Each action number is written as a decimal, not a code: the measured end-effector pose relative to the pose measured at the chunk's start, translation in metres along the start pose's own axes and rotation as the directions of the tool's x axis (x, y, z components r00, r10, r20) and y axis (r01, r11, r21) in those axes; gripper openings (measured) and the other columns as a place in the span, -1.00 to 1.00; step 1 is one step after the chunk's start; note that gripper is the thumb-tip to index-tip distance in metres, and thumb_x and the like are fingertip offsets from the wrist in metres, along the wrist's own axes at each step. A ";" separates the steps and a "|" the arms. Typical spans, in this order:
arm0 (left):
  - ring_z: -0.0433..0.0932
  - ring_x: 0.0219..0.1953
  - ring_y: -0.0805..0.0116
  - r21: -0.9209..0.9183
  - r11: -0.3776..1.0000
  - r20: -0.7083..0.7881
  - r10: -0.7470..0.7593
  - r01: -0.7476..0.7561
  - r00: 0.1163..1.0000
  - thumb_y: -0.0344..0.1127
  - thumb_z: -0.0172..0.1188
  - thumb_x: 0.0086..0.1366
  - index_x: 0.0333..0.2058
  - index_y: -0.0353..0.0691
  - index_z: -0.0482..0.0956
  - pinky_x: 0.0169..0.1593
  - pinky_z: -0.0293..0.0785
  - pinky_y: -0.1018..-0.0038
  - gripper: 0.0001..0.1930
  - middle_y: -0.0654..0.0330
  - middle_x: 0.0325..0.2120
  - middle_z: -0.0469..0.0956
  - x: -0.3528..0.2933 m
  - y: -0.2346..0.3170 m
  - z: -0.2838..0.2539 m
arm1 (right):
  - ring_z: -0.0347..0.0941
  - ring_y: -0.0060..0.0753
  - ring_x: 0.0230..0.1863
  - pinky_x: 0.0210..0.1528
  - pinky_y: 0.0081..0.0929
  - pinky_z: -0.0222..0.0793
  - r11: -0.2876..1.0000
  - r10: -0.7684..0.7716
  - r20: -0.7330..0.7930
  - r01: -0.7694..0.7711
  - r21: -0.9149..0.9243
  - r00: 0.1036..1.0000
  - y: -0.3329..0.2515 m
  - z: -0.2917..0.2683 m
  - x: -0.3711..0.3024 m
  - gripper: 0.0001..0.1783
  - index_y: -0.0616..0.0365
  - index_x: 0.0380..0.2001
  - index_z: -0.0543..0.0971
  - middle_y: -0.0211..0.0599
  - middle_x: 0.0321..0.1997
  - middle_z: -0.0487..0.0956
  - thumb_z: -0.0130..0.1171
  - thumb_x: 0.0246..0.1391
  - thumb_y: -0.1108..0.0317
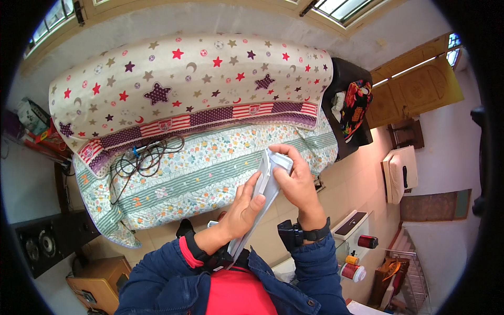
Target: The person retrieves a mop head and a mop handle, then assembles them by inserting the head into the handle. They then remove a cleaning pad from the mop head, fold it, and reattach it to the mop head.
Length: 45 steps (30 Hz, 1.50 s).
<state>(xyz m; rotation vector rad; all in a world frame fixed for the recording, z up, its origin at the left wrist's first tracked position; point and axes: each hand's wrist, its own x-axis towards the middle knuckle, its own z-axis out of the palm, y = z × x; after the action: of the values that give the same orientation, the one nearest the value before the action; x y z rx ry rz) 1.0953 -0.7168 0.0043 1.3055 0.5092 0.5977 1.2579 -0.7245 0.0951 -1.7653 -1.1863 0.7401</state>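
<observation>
A long, flat, pale blue-grey thing (270, 190), perhaps folded cloth or sheeting, is held upright in front of my chest. My right hand (299, 188) pinches its upper right edge, the thumb across the front and the fingers behind. Along its left side lies my left hand (243, 214), fingers pointing up and thumb towards the middle, gripping that edge. The lower end runs down behind my left wrist. Its exact kind I cannot make out. Dark straps with small black boxes are on both wrists.
Ahead stands a sofa with a star-patterned cover (199, 79) and a flowered quilt (210, 173). A coiled dark cable (139, 164) lies on its seat. A black speaker (50, 241) is at left. Thread spools (353, 270) and a dark red cylinder (368, 241) stand on a glass surface at right.
</observation>
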 end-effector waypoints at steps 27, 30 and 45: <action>0.12 0.33 -0.02 -0.076 0.990 0.160 -0.108 0.121 0.981 0.47 0.04 0.21 0.45 -0.20 -0.05 0.39 -0.04 0.15 0.08 -0.18 0.27 0.10 -0.004 -0.024 0.004 | 0.40 -0.56 -0.35 -0.29 -0.54 0.39 0.822 0.554 0.081 -0.529 -0.211 0.829 0.004 -0.048 0.036 -0.28 0.38 0.01 0.43 -0.36 -0.36 0.51 0.29 0.16 -0.13; 0.12 0.32 -0.02 -0.075 0.989 0.171 -0.112 0.127 0.979 0.48 0.03 0.21 0.45 -0.20 -0.07 0.39 -0.03 0.15 0.09 -0.17 0.25 0.12 -0.003 -0.025 0.001 | 0.44 -0.50 -0.26 -0.23 -0.53 0.40 0.759 0.572 0.138 -0.458 -0.462 0.808 0.008 -0.061 0.032 -0.17 0.42 0.11 0.35 -0.30 -0.35 0.52 0.31 0.12 -0.15; 0.21 0.17 0.07 -0.046 0.990 0.228 -0.119 0.133 0.966 0.41 0.18 0.14 0.47 -0.13 -0.07 0.33 0.09 0.20 0.12 -0.10 0.10 0.21 0.018 -0.019 -0.006 | 0.62 -0.45 -0.23 -0.22 -0.51 0.62 0.535 0.702 0.292 -0.752 0.384 0.649 0.011 -0.067 0.012 -0.34 0.28 0.31 0.22 -0.14 -0.11 0.60 0.24 0.25 0.34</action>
<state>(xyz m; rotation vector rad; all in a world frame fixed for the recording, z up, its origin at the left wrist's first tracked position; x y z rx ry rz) 1.1073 -0.7033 -0.0158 1.2537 0.3812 0.3514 1.3225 -0.7370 0.1158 -1.7613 -0.1806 1.4931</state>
